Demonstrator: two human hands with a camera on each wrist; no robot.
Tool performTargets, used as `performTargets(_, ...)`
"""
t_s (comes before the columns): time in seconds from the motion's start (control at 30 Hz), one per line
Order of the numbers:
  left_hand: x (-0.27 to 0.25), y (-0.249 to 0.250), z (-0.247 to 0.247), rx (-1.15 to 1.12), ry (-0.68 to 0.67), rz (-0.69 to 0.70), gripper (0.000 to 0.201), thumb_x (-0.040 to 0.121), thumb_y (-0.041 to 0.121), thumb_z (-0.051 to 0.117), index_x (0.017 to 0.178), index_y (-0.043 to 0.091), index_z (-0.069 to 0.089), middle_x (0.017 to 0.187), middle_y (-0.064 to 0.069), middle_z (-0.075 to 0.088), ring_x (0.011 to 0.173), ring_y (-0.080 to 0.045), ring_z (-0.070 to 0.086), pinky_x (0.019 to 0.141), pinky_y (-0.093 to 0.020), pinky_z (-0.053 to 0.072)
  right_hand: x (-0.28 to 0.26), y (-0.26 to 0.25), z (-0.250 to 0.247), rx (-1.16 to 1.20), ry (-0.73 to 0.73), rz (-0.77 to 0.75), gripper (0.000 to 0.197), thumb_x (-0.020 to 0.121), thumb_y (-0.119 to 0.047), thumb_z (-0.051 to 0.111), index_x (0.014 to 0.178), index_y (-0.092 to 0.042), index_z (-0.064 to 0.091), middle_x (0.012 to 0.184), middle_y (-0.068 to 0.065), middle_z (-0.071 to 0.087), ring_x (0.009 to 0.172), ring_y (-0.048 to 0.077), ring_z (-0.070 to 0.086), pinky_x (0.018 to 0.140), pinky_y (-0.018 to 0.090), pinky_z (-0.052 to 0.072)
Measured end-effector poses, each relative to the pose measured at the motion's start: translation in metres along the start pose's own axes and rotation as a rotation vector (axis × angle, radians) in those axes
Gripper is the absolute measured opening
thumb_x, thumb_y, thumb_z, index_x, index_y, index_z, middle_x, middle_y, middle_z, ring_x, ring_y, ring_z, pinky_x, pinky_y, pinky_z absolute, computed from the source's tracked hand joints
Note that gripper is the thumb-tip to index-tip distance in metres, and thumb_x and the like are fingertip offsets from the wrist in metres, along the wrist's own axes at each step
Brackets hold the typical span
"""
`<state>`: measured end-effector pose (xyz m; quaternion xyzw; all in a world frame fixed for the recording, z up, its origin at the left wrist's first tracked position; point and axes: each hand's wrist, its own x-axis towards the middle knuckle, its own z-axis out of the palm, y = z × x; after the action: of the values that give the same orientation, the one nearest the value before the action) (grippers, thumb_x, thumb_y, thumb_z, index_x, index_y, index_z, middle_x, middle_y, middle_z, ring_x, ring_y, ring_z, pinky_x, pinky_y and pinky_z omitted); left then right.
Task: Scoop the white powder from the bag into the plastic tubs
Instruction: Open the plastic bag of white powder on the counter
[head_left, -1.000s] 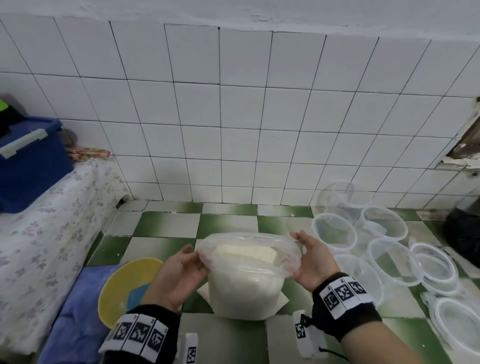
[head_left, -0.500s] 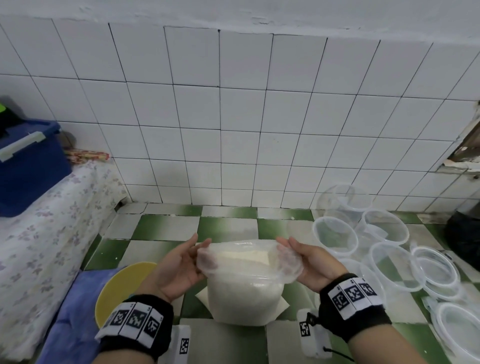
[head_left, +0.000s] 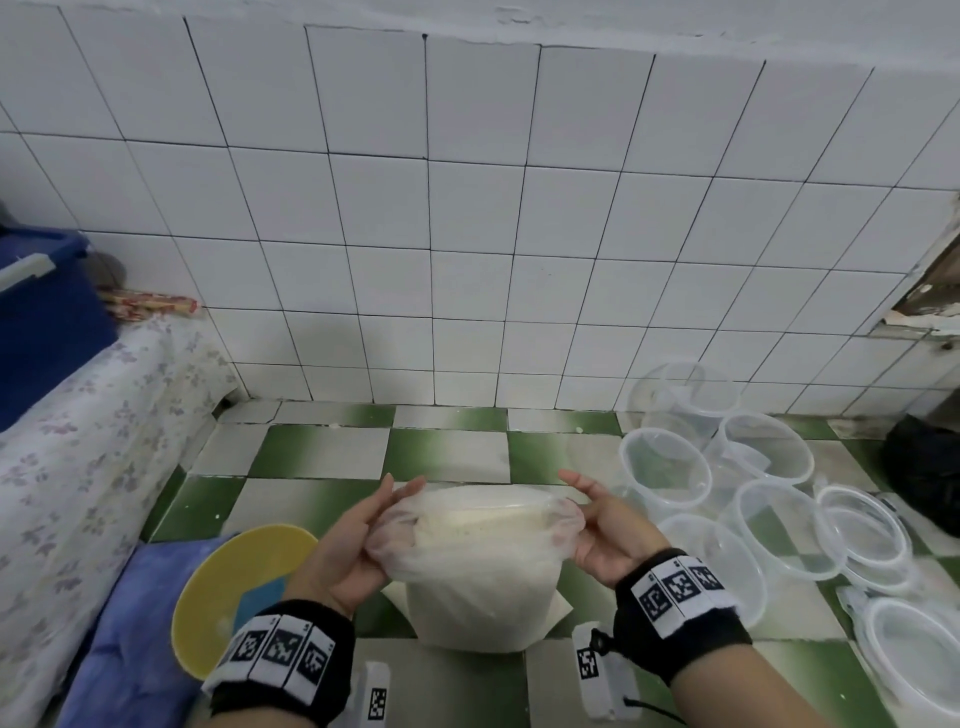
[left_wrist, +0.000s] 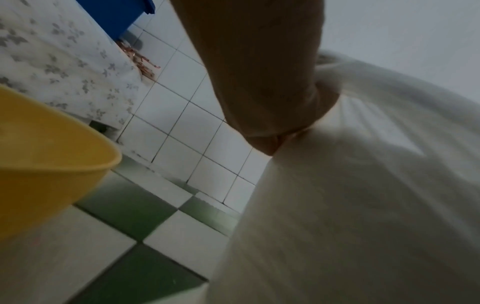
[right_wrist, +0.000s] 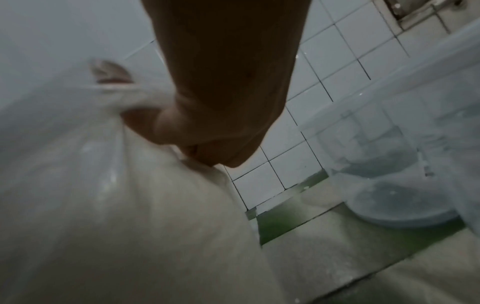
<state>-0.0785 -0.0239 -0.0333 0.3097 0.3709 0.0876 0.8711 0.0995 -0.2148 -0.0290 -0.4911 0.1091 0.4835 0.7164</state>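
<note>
A clear plastic bag (head_left: 478, 587) full of white powder stands upright on the green and white tiled floor, mouth rolled open. My left hand (head_left: 358, 540) pinches the left side of its rim, fingers straight beside it. My right hand (head_left: 597, 525) pinches the right side the same way. In the left wrist view the thumb of my left hand (left_wrist: 262, 86) presses into the bag (left_wrist: 363, 205). The right wrist view shows my right hand (right_wrist: 221, 92) gripping the bag (right_wrist: 103, 205). Several empty clear plastic tubs (head_left: 665, 473) sit to the right. No scoop is visible.
A yellow bowl (head_left: 228, 582) lies on a blue cloth (head_left: 130, 623) left of the bag. Further left are a floral-covered surface (head_left: 78, 441) and a blue bin (head_left: 41, 322). A black bag (head_left: 924, 473) sits at far right. White wall tiles rise behind.
Both hands have stayed on the bag's rim and turned their palms more toward each other. The rim has been drawn lower and flatter over the powder.
</note>
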Motion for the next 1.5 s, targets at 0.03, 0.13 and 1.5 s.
performTargets(0.03, -0.001, 0.002, 0.001, 0.024, -0.033, 0.013, 0.038, 0.095, 0.037, 0.050, 0.106, 0.006, 0.069, 0.110, -0.017, 0.070, 0.090, -0.031, 0.072, 0.074, -0.044, 0.061, 0.000, 0.000, 0.001, -0.042, 0.000, -0.025, 0.038, 0.092, 0.012, 0.032, 0.110, -0.013, 0.054, 0.084, 0.018, 0.063, 0.059, 0.028, 0.063, 0.048, 0.036, 0.056)
performTargets(0.13, -0.011, 0.011, 0.000, 0.289, -0.084, 0.134, 0.040, 0.093, 0.042, 0.048, 0.103, 0.007, 0.066, 0.107, -0.014, 0.068, 0.091, -0.028, 0.068, 0.074, -0.037, 0.058, -0.004, -0.006, 0.001, -0.181, -0.034, -0.124, 0.023, 0.093, -0.002, 0.043, 0.102, -0.015, 0.059, 0.088, 0.014, 0.056, 0.067, 0.026, 0.056, 0.051, 0.032, 0.052)
performTargets(1.5, -0.021, 0.012, -0.002, 0.636, 0.328, 0.109, 0.030, 0.087, 0.016, 0.073, 0.111, 0.005, 0.058, 0.104, -0.016, 0.069, 0.090, -0.029, 0.068, 0.070, -0.033, 0.058, -0.019, -0.005, 0.008, -0.799, 0.270, -0.252, 0.024, 0.081, -0.007, 0.069, 0.101, -0.012, 0.056, 0.078, 0.014, 0.064, 0.058, 0.022, 0.059, 0.054, 0.035, 0.055)
